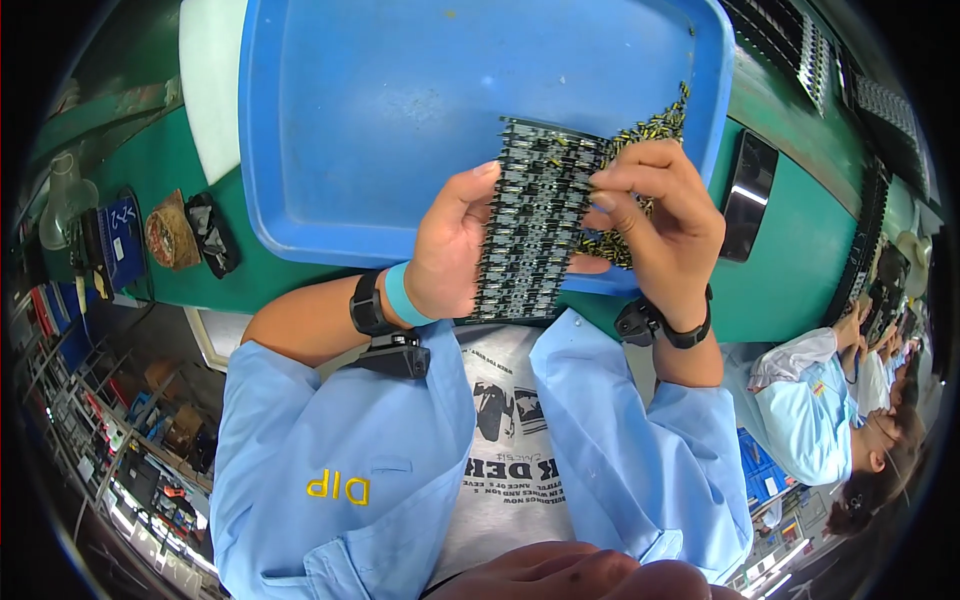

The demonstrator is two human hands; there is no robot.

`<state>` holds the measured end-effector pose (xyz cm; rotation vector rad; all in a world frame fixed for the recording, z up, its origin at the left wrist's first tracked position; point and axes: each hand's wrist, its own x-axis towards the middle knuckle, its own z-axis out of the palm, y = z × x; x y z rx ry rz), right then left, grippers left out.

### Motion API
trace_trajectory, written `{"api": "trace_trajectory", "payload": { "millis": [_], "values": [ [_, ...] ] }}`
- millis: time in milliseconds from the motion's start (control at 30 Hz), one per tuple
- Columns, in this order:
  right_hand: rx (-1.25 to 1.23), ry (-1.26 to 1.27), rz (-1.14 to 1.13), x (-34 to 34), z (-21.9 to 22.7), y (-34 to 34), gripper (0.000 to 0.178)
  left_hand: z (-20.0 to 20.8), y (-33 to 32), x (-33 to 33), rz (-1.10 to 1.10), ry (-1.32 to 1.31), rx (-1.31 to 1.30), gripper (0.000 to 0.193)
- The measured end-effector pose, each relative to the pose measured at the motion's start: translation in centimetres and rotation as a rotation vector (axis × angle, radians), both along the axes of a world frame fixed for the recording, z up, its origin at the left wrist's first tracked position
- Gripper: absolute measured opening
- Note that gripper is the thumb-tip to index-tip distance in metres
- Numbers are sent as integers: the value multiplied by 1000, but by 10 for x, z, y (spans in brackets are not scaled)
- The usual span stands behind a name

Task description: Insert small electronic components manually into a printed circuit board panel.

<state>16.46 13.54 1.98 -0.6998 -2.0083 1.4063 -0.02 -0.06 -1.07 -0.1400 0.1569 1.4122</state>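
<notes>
A dark circuit board panel (535, 225), covered with rows of small parts, is held tilted over the near edge of a blue tray (262, 190). My left hand (445, 240) grips it by its left side, thumb on the left edge and fingertips showing past the right edge from underneath. At the panel's upper right edge, my right hand (665, 215) is closed in a pinch, thumb against forefinger. Whatever lies between those fingertips is too small to make out. A heap of small yellow-and-black components (655, 128) lies in the tray's right side, partly behind my right hand.
Right of the tray, a black phone (750, 195) lies on the green table (800, 245). To the left are a roll of brown tape (172, 232), a black pouch-like thing (212, 235) and a white sheet (210, 85). Another person (810, 410) in light blue sits at the right.
</notes>
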Motion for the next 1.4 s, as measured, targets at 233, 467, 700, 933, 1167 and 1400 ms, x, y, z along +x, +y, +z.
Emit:
{"api": "trace_trajectory", "payload": {
  "millis": [233, 467, 700, 933, 1167, 1400],
  "values": [
    [345, -28, 36, -17, -2, -13, 29, -13, -10, -1, 13, -47, -40, 58],
    [310, -111, -49, -15, 0, -18, 28, -5, -7, 2, 6, 28, -110, 56],
    [307, -97, -51, -13, 1, -17, 28, -1, -5, -1, -18, 5, 2, 54],
    [314, -83, -37, -14, 0, -18, 29, -2, -6, -1, -24, -5, 15, 54],
    [529, -132, 9, -11, 3, -16, 32, -9, -9, -1, -30, 104, -20, 52],
    [911, -153, 102, -6, 5, -11, 48, -2, -7, 1, -10, 68, -14, 51]
  ]
}}
